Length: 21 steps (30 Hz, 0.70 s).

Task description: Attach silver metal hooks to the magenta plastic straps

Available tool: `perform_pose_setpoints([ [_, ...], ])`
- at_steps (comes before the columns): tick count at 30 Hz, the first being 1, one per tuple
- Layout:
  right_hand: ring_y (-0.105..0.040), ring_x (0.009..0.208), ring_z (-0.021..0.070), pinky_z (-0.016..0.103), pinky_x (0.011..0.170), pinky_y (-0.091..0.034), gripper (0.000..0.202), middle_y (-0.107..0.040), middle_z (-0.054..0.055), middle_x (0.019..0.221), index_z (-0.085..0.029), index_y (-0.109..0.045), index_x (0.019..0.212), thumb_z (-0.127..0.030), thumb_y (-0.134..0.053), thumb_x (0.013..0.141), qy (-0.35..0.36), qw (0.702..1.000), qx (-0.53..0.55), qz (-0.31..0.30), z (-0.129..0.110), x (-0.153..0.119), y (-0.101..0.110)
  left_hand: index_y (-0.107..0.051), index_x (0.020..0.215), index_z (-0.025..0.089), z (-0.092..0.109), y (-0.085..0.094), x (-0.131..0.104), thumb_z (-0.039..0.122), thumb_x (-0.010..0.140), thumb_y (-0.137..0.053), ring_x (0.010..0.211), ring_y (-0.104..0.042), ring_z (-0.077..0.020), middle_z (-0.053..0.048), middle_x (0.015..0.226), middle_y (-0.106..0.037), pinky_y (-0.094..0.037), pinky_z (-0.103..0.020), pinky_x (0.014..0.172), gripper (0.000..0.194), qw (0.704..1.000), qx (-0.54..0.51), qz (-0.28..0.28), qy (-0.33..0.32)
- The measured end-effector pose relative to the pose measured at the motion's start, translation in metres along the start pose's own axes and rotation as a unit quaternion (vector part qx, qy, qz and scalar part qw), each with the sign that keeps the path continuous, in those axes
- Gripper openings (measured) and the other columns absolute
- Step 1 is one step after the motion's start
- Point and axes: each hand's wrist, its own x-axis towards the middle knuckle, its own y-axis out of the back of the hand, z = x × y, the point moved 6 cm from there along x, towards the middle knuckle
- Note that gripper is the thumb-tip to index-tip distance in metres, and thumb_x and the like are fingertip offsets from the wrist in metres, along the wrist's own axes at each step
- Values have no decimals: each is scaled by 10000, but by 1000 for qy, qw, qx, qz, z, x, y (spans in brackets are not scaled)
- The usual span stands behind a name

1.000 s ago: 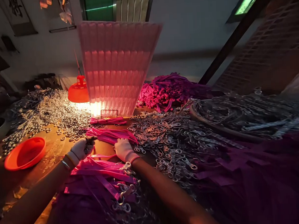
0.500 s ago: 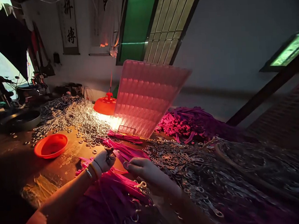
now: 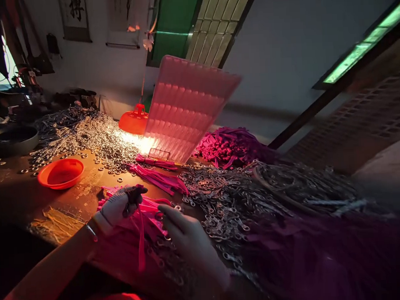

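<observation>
My left hand (image 3: 118, 207), with dark covers on its fingertips, is closed in a pinch. A narrow magenta strap (image 3: 141, 245) hangs down from those fingers. To its right, my right hand (image 3: 190, 236) has thumb and forefinger together near a small metal ring; whether it grips the ring, I cannot make out. A heap of magenta straps (image 3: 152, 209) lies beneath and between both hands. Metal snap hooks (image 3: 228, 224) are piled to the right of my right hand. Farther ahead lies a bundle of magenta straps (image 3: 161, 178).
A red lamp (image 3: 134, 122) lights a big heap of metal rings (image 3: 96, 137). A pinkish translucent ribbed panel (image 3: 188, 106) leans beside it. At the left are a red bowl (image 3: 60, 174) and a dark pan (image 3: 14, 139). More magenta straps (image 3: 233, 144) are heaped at the back.
My left hand has moved left and a strap now dangles from it. My right hand has drawn slightly nearer to me. The view has tilted down and to the right.
</observation>
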Motion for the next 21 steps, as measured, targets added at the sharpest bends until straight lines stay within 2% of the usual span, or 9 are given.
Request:
perform_pose_setpoints([
  [3, -670, 1023, 196, 300, 898, -486, 301, -741, 24, 1119, -280, -689, 1188, -222, -523, 943, 48, 997, -59, 24, -3, 13, -5, -735, 972, 110, -16, -9, -22, 304, 826, -673, 400, -396, -57, 1, 584, -567, -267, -167, 355, 251, 989, 144, -13, -43],
  [5, -665, 997, 182, 281, 878, -479, 280, -747, 14, 1073, -274, -709, 1106, -165, -520, 930, 65, 994, -89, 21, -4, 15, -12, -745, 915, 141, -18, -9, -30, 256, 784, -700, 534, -517, -106, -30, 652, -627, -370, -185, 428, 181, 970, 229, -15, -82],
  [8, -653, 921, 175, 263, 819, -455, 219, -745, 30, 989, -240, -714, 1030, -180, -523, 942, 55, 987, -147, 28, -3, 11, -17, -766, 944, 179, -14, -7, -39, 137, 719, -709, 851, -606, -178, -76, 908, -718, -508, -238, 694, 236, 923, 347, -32, -160],
  [10, -641, 889, 176, 261, 796, -430, 205, -736, 38, 937, -228, -713, 1004, -209, -515, 956, 48, 978, -202, 21, -4, 6, -17, -773, 986, 186, -12, -8, -43, 88, 696, -703, 958, -591, -191, -81, 1002, -720, -501, -266, 843, 313, 899, 393, -55, -186],
  [11, -635, 879, 179, 263, 786, -418, 206, -731, 42, 919, -223, -711, 1000, -225, -509, 962, 46, 972, -231, 13, -5, 3, -17, -774, 989, 184, -13, -8, -45, 68, 686, -702, 985, -584, -190, -81, 1021, -715, -490, -262, 871, 332, 900, 392, -64, -179],
  [13, -624, 847, 190, 276, 765, -397, 219, -717, 57, 893, -209, -702, 1009, -243, -489, 971, 46, 955, -293, -7, -6, -1, -17, -769, 925, 168, -17, -12, -46, 71, 695, -701, 927, -591, -180, -76, 933, -703, -496, -228, 781, 258, 922, 359, -74, -127],
  [16, -607, 800, 211, 306, 741, -377, 240, -692, 98, 865, -170, -680, 1019, -227, -453, 970, 57, 923, -378, -39, -8, -5, -20, -722, 768, 146, -26, -24, -47, 178, 790, -672, 610, -511, -132, -20, 623, -588, -393, -188, 505, 64, 944, 318, -81, -43],
  [18, -600, 787, 223, 320, 723, -374, 238, -679, 120, 867, -148, -665, 1026, -235, -453, 962, 72, 908, -408, -59, -7, -7, -25, -705, 715, 138, -27, -36, -46, 183, 801, -672, 546, -432, -112, 2, 568, -553, -330, -189, 474, 102, 928, 357, -98, -51],
  [21, -602, 787, 230, 328, 710, -380, 265, -676, 123, 886, -144, -652, 1076, -243, -429, 973, 68, 910, -406, -57, -1, -8, -28, -697, 654, 135, -28, -49, -43, 69, 719, -698, 624, -469, -126, -12, 657, -634, -351, -193, 541, 93, 886, 434, -137, -94],
])
